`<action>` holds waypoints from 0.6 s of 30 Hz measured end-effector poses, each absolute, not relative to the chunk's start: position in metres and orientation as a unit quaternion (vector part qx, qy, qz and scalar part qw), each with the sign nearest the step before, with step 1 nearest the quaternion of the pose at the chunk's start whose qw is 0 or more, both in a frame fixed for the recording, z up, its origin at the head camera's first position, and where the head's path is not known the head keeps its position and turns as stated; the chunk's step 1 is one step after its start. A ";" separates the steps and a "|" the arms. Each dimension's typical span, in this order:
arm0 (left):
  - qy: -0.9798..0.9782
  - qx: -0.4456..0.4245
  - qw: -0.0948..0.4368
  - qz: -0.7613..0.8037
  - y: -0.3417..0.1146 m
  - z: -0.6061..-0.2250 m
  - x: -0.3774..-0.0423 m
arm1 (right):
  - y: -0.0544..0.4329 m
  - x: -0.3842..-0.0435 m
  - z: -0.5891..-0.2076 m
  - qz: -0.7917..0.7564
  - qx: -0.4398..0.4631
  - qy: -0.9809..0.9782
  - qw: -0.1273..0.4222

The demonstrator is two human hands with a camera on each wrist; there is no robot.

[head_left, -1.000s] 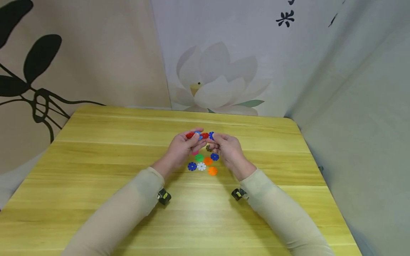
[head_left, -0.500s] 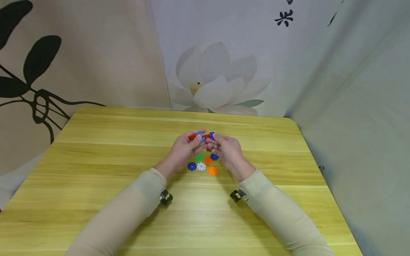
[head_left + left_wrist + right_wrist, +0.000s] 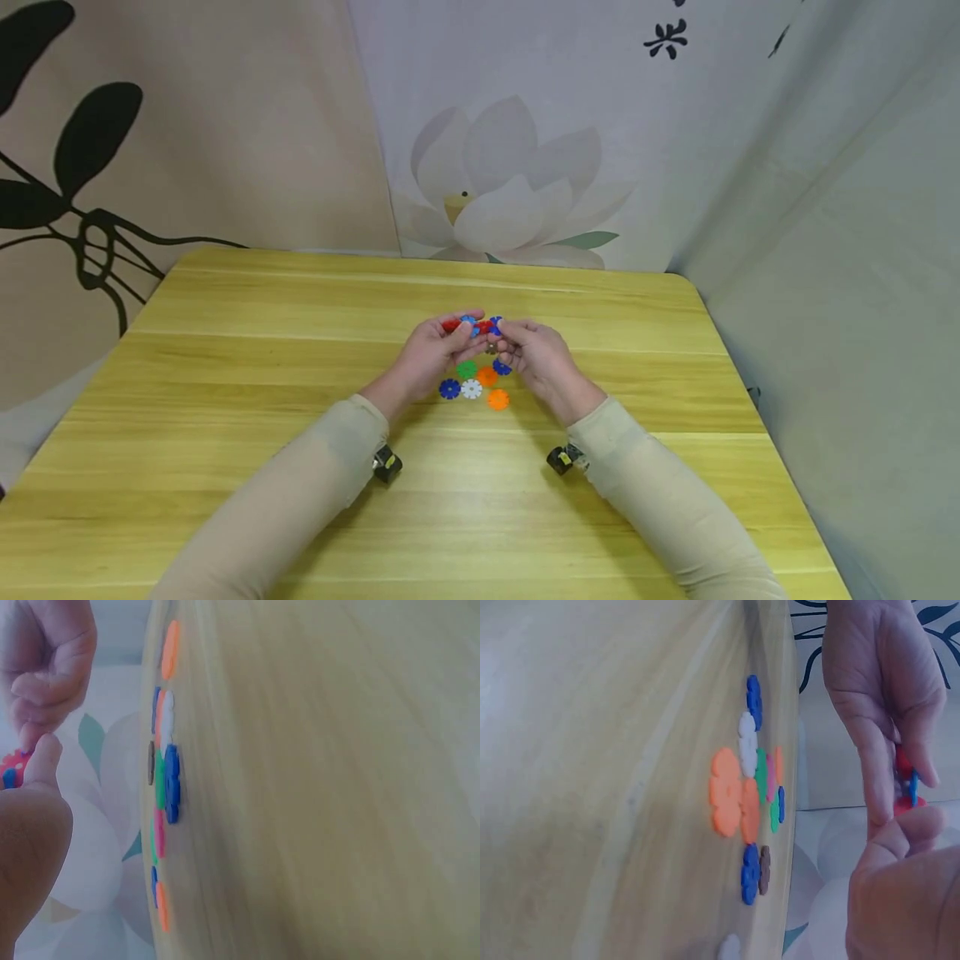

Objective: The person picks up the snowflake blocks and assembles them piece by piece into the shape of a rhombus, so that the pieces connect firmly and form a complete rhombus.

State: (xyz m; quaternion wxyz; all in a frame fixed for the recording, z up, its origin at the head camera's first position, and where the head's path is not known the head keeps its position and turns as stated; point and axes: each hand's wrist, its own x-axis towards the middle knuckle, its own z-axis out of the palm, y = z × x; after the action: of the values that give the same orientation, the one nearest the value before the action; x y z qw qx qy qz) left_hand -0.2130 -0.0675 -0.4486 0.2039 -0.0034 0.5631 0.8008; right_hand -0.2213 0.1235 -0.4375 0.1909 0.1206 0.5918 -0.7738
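Between the two hands, held above the table, is a short row of joined snowflake discs. My left hand [image 3: 426,357] grips its left part, thumb over the light blue disc [image 3: 468,321] with a red disc [image 3: 451,325] beside it. Another red disc [image 3: 484,327] sits further right in the row. My right hand [image 3: 542,357] pinches a dark blue snowflake disc [image 3: 496,322] right at that second red one. In the right wrist view, fingers hide much of the row, with red and a light blue edge [image 3: 913,784] showing.
Several loose snowflake discs lie on the wooden table [image 3: 300,467] below the hands: white [image 3: 471,389], dark blue [image 3: 449,389], green [image 3: 467,369], orange [image 3: 498,400], brown [image 3: 765,870] and pink [image 3: 770,778] among them. A printed curtain [image 3: 525,167] hangs behind the table.
Both hands have come slightly lower and nearer the body, and the left has shifted a little right. The dark blue disc now overlaps the right-hand red disc more closely.
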 end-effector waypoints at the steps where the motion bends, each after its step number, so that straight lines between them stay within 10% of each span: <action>1: 0.564 -0.002 0.203 0.800 -0.067 -0.449 -0.213 | 0.123 -0.222 -0.439 -0.776 0.122 0.589 0.190; 18: 0.551 -0.018 0.177 0.815 -0.067 -0.452 -0.214 | 0.121 -0.221 -0.438 -0.807 0.145 0.560 0.122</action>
State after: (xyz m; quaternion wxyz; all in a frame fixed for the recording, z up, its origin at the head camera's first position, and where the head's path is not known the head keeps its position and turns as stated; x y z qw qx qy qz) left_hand -0.2142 -0.0669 -0.4523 0.1767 -0.0175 0.5514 0.8151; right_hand -0.2210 0.1215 -0.4382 0.1218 0.1450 0.5599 -0.8067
